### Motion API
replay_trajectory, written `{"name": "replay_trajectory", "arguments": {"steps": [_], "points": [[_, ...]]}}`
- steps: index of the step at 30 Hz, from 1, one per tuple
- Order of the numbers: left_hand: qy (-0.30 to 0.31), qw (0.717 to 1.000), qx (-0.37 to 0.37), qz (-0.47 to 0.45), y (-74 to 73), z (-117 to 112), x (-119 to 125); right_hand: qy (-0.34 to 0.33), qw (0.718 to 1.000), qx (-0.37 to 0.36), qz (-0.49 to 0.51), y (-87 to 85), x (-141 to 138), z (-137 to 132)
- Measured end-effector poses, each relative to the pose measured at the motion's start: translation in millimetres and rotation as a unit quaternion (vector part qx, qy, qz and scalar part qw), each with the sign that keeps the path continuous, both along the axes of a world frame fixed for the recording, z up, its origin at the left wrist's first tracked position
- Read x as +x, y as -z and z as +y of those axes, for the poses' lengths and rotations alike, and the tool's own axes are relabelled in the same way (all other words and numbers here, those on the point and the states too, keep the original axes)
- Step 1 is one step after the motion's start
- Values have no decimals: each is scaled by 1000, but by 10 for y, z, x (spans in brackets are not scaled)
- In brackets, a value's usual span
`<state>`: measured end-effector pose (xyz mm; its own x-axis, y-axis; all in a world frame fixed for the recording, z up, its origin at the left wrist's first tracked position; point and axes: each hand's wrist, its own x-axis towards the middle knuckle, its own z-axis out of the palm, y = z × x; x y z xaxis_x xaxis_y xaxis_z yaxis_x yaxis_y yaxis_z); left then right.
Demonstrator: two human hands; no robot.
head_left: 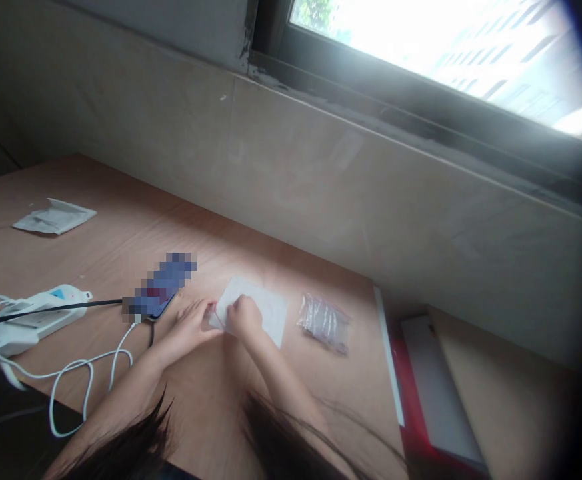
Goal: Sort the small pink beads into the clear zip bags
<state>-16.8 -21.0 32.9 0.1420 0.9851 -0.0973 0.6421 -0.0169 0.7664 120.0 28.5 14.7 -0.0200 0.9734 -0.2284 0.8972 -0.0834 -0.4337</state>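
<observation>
On a white paper sheet (275, 310) on the wooden table, my two hands work close together. My left hand (197, 325) reaches in at the sheet's left edge, thumb and fingers closed on a thin red string (217, 318). The string runs a short way down over the paper towards my right hand (245, 316). Above the middle of the sheet, that hand is curled with its fingertips pressed together; whatever is in them is too small or hidden to make out. A clear plastic bag (323, 324) with indistinct contents lies right of the sheet.
A phone (163, 288), blurred out, is left of my hands with cables attached. Further left are a white power strip (45, 317) and a looped white cable (91, 380). An opened paper packet (55, 217) lies at the far left. The table ends at a wall below a window.
</observation>
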Motion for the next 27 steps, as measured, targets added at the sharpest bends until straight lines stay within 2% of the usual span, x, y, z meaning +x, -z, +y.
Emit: {"name": "replay_trajectory", "arguments": {"steps": [3,5,8,10,12,15,21,27], "points": [[-5,1000,1,2,-26,8,9,16,1000,-17,17,-66,41,25],[-10,1000,-6,7,-62,15,17,15,997,-18,68,-127,80,30],[-13,1000,-23,6,-123,28,36,-34,982,-17,187,-222,127,12],[-15,1000,-24,-7,-134,35,49,-57,972,-18,228,-257,144,-8],[-21,999,-18,-21,-106,41,56,-39,978,-9,206,-250,151,-29],[-31,999,-12,-28,-25,38,52,-1,993,-9,115,-166,140,-59],[-20,1000,-11,-13,0,-9,23,0,999,-12,30,11,37,-88],[-27,1000,-4,-1,-9,-38,18,29,998,-24,44,-83,26,-51]]}}
